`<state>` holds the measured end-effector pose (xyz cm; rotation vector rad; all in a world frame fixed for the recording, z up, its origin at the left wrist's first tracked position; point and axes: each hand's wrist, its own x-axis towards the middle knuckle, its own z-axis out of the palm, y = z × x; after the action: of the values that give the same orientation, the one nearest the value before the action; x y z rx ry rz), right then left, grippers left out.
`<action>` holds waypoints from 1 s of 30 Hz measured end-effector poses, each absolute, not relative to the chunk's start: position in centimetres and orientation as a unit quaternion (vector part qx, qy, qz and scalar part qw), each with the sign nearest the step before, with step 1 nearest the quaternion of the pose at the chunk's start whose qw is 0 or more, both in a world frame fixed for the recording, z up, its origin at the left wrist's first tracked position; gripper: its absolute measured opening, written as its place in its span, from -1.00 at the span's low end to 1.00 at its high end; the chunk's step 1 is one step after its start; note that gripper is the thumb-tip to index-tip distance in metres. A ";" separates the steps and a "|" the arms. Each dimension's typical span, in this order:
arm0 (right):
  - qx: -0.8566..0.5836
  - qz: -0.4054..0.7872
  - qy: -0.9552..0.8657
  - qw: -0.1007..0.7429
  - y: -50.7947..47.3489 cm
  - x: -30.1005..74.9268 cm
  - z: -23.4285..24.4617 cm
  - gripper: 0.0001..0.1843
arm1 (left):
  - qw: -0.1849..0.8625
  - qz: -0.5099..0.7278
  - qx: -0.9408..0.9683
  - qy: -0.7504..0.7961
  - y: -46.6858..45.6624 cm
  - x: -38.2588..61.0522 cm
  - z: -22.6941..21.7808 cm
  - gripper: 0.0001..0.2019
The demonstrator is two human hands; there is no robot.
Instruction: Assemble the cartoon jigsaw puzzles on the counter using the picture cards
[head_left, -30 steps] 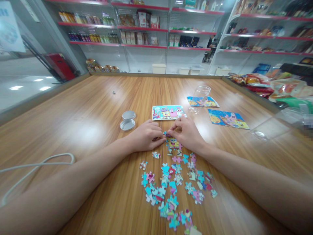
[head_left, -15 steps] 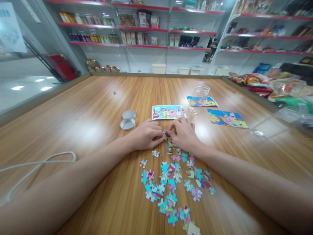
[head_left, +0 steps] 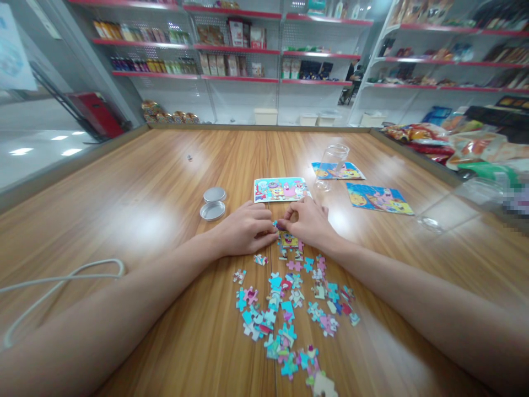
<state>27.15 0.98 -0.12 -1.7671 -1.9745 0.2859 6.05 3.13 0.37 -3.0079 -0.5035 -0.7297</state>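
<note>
My left hand (head_left: 249,229) rests on the table with its fingers curled and closed at the left edge of a small joined patch of jigsaw puzzle (head_left: 288,240), which shows a yellow cartoon face. Opposite it, my right hand (head_left: 309,224) pinches a small puzzle piece (head_left: 281,225) with a dark purple part, at the top of the patch. A bit of blue puzzle piece shows between the two hands; the fingers cover much of it. Loose puzzle pieces (head_left: 275,281) in blue, pink and white lie spread below. Just beyond my hands lies a cartoon picture card (head_left: 281,189).
Two round metal lids (head_left: 212,210) lie to the left. A clear jar (head_left: 334,160) stands by a blue picture sheet (head_left: 354,171), with another sheet (head_left: 380,198) nearer. A second clear jar (head_left: 458,204) lies at right. A white cable (head_left: 95,263) curls at left; snack bags (head_left: 417,135) sit beyond the right edge.
The view has shifted slightly. My right fingers have moved back a little from the patch, so more of the yellow face shows. Both hands stay at the same spot.
</note>
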 end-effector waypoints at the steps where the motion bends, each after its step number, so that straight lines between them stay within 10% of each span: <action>1: -0.646 0.106 -0.718 0.238 1.1 27.2 -0.1 -0.74 | 0.005 -0.234 -0.959 -0.159 3.1 6.1 0.4 -0.74; 30: -0.581 0.152 -0.755 0.263 1.5 28.2 0.4 -0.78 | -0.008 -0.241 -0.958 -0.153 2.7 6.2 0.7 -0.74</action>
<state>28.16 1.47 0.45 -1.5706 -2.0424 0.4117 6.18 2.73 0.68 -3.0268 -0.4835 -0.7599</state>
